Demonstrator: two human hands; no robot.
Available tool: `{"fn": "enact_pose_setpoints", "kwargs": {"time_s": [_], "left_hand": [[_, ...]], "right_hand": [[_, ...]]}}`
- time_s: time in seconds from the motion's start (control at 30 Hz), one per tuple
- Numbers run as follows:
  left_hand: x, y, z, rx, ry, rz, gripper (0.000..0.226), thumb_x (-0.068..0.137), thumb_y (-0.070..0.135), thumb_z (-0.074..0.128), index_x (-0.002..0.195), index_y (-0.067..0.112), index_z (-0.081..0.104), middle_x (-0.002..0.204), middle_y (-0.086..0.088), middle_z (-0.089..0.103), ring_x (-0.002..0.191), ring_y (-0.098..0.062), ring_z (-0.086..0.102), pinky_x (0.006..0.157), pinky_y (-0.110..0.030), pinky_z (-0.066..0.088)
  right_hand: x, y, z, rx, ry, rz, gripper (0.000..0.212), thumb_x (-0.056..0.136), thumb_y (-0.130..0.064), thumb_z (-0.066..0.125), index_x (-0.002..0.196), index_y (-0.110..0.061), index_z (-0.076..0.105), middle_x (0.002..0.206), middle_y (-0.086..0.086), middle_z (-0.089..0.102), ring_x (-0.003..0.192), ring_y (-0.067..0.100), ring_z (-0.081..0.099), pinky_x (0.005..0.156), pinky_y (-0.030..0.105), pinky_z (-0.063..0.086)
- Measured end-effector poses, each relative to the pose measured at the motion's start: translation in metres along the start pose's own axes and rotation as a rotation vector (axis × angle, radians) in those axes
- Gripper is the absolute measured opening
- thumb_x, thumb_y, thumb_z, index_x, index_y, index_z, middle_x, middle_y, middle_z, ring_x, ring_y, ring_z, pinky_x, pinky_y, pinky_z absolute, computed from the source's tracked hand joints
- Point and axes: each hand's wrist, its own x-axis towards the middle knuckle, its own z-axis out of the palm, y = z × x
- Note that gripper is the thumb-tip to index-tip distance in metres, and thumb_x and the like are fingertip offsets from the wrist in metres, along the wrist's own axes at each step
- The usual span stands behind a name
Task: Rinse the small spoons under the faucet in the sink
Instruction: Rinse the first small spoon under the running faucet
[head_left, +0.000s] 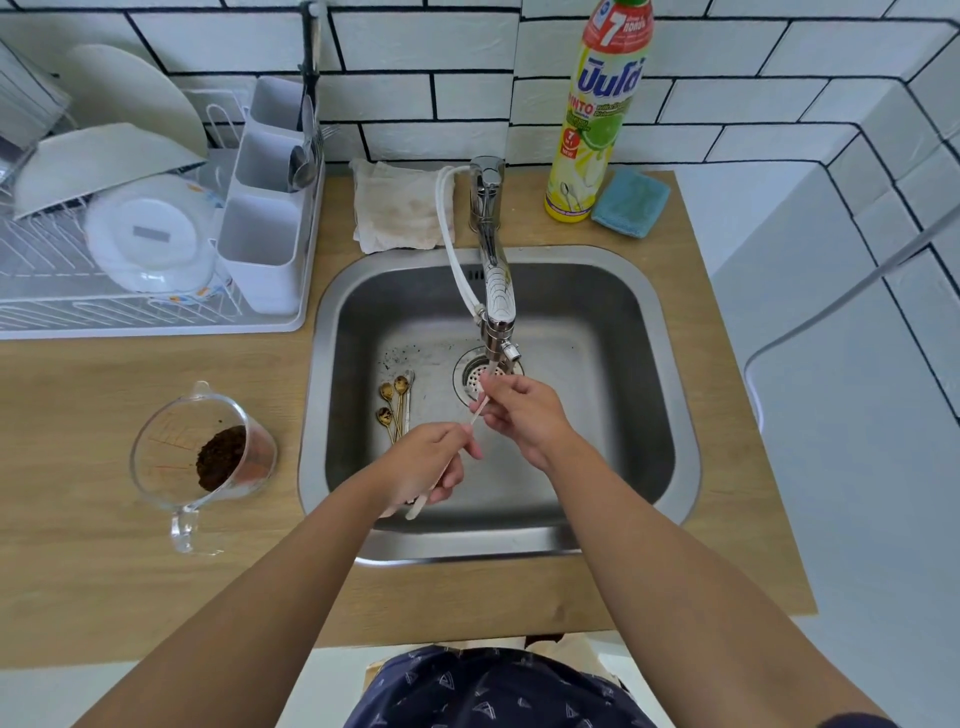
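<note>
Holding a pale, slender spoon (470, 427) across the sink (670, 415), you have both hands on it: your left hand (426, 462) has its grip curled round the handle end, which pokes out below your palm, while your right hand (519, 410) pinches the upper end just under the faucet (496, 296). Whether water is running is hard to tell; a faint pale streak below the spout suggests it may be. Judging by its look, the spoon is light, stiff and thin, and it will be slick when wet, so pinch it along the stem rather than at the bowl, and keep the bowl free to take the stream. Just left of your hands, on the sink floor, lie the gold spoons (393, 402), bowls pointing away from you, with dark specks beyond them; they look not yet rinsed. Pick those up by their thin stems, one at a time. Further left on the worktop (78, 519) stands a measuring jug (202, 462) with dark grounds. Beyond the sink sit a cloth (400, 208), a detergent bottle (597, 119) and a sponge (629, 203).
</note>
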Motion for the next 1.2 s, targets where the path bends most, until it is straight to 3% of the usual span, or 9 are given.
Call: {"fn": "enact_pose_setpoints", "kwargs": {"time_s": [0.23, 0.33, 0.4, 0.47, 0.57, 0.7, 0.87, 1.03, 1.2], "left_hand": [[0.004, -0.014, 0.007, 0.080, 0.131, 0.018, 0.041, 0.108, 0.036, 0.034, 0.091, 0.009, 0.059, 0.047, 0.000, 0.046, 0.039, -0.013, 0.036, 0.040, -0.024, 0.031], [0.005, -0.016, 0.009, 0.063, 0.120, 0.023, 0.040, 0.107, 0.036, 0.035, 0.089, 0.010, 0.059, 0.046, 0.001, 0.045, 0.038, -0.013, 0.034, 0.039, -0.023, 0.029], [0.005, -0.015, 0.009, 0.059, 0.115, 0.026, 0.040, 0.107, 0.036, 0.036, 0.087, 0.011, 0.060, 0.046, 0.000, 0.045, 0.038, -0.014, 0.033, 0.038, -0.023, 0.028], [0.006, -0.013, 0.009, 0.026, 0.114, 0.011, 0.039, 0.107, 0.036, 0.036, 0.088, 0.011, 0.060, 0.046, 0.000, 0.045, 0.037, -0.013, 0.032, 0.037, -0.022, 0.027], [0.007, -0.013, 0.007, -0.058, 0.093, -0.022, 0.039, 0.107, 0.038, 0.037, 0.090, 0.011, 0.059, 0.048, 0.001, 0.045, 0.037, -0.011, 0.030, 0.035, -0.020, 0.025], [0.006, -0.015, 0.007, -0.182, 0.036, -0.018, 0.037, 0.105, 0.038, 0.041, 0.090, 0.010, 0.060, 0.048, -0.001, 0.041, 0.035, -0.014, 0.023, 0.037, -0.019, 0.022], [0.007, -0.015, 0.002, -0.251, 0.024, -0.038, 0.036, 0.105, 0.040, 0.043, 0.092, 0.011, 0.060, 0.050, -0.002, 0.044, 0.036, -0.012, 0.025, 0.036, -0.019, 0.024], [0.004, -0.012, 0.004, -0.061, 0.036, 0.028, 0.034, 0.098, 0.048, 0.056, 0.108, 0.016, 0.053, 0.070, -0.009, 0.069, 0.036, -0.012, 0.031, 0.036, -0.021, 0.026], [0.002, -0.009, -0.004, -0.293, 0.005, -0.026, 0.029, 0.101, 0.042, 0.054, 0.101, 0.013, 0.055, 0.072, -0.009, 0.064, 0.032, -0.009, 0.030, 0.035, -0.017, 0.024]], "right_hand": [[-0.006, 0.007, 0.010, -0.217, -0.082, -0.072, 0.020, 0.094, -0.010, 0.073, 0.112, -0.015, 0.065, 0.088, 0.005, 0.075, 0.076, 0.013, 0.075, 0.068, 0.023, 0.057], [-0.006, 0.001, 0.008, -0.276, 0.008, -0.126, 0.008, 0.099, -0.015, 0.065, 0.094, -0.014, 0.071, 0.075, 0.002, 0.076, 0.064, 0.011, 0.074, 0.062, 0.022, 0.051], [-0.003, -0.001, 0.004, -0.265, 0.059, -0.127, 0.024, 0.102, -0.018, 0.058, 0.083, -0.016, 0.072, 0.072, -0.001, 0.077, 0.060, 0.011, 0.073, 0.061, 0.022, 0.050], [-0.007, -0.002, 0.003, -0.322, 0.009, -0.137, 0.008, 0.099, -0.019, 0.067, 0.092, -0.017, 0.070, 0.072, -0.004, 0.076, 0.063, 0.009, 0.072, 0.063, 0.022, 0.051], [-0.011, 0.001, 0.005, -0.456, -0.051, -0.166, 0.022, 0.088, -0.022, 0.080, 0.105, -0.019, 0.067, 0.066, -0.008, 0.067, 0.064, 0.007, 0.071, 0.061, 0.017, 0.050], [-0.004, -0.005, -0.003, -0.295, 0.097, -0.173, 0.018, 0.101, -0.023, 0.063, 0.086, -0.015, 0.071, 0.060, -0.005, 0.070, 0.051, 0.006, 0.067, 0.060, 0.025, 0.044], [-0.008, 0.000, -0.002, -0.396, -0.073, -0.205, 0.011, 0.093, -0.019, 0.075, 0.101, -0.018, 0.068, 0.071, -0.007, 0.072, 0.061, 0.004, 0.068, 0.060, 0.016, 0.049], [-0.003, -0.002, -0.001, -0.156, 0.079, -0.083, 0.021, 0.104, -0.025, 0.058, 0.092, -0.012, 0.070, 0.082, 0.003, 0.078, 0.056, 0.004, 0.066, 0.057, 0.020, 0.046], [-0.007, 0.001, 0.002, 0.005, -0.149, -0.012, 0.017, 0.097, -0.011, 0.069, 0.114, -0.014, 0.066, 0.099, 0.000, 0.080, 0.070, 0.004, 0.067, 0.060, 0.016, 0.048]]}}
